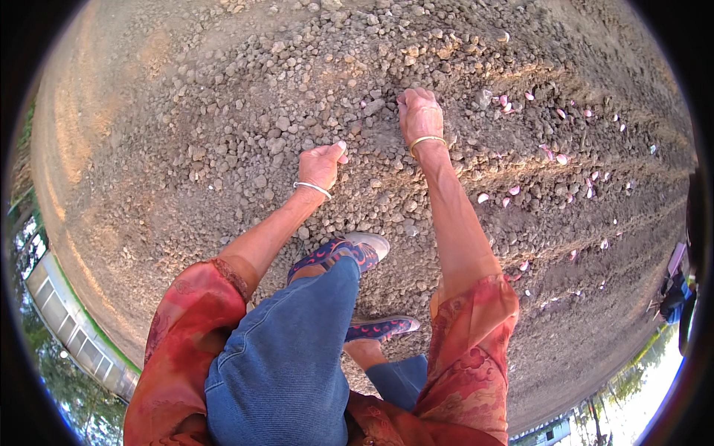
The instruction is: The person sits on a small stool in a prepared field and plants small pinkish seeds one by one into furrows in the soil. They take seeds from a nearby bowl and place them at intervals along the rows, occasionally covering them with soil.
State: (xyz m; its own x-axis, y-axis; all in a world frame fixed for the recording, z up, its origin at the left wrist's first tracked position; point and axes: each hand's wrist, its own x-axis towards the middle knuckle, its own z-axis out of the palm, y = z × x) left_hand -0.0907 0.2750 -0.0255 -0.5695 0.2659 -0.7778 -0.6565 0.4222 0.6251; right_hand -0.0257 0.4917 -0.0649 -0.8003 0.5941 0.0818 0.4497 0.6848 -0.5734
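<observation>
My left hand [319, 166] is curled into a loose fist above the clods, thumb uppermost; whether something lies inside is hidden. Farther forward, my right hand [422, 116] reaches down to the soil [385, 131], its fingertips bent under and out of sight. What those fingers hold cannot be seen. A small pinkish piece [363, 103] lies in the dirt to the left of the right hand, near a larger clod [375, 107]. To the right, pink-and-white garlic cloves [514, 190] are scattered in rows along shallow furrows, with more cloves [504, 101] just right of my right hand.
My patterned shoes [334, 253] stand on lumpy soil below my hands. Low soil ridges [519, 163] run off to the right. Dark and blue items [674, 301] sit at the far right rim. A long low building [70, 329] borders the field at lower left.
</observation>
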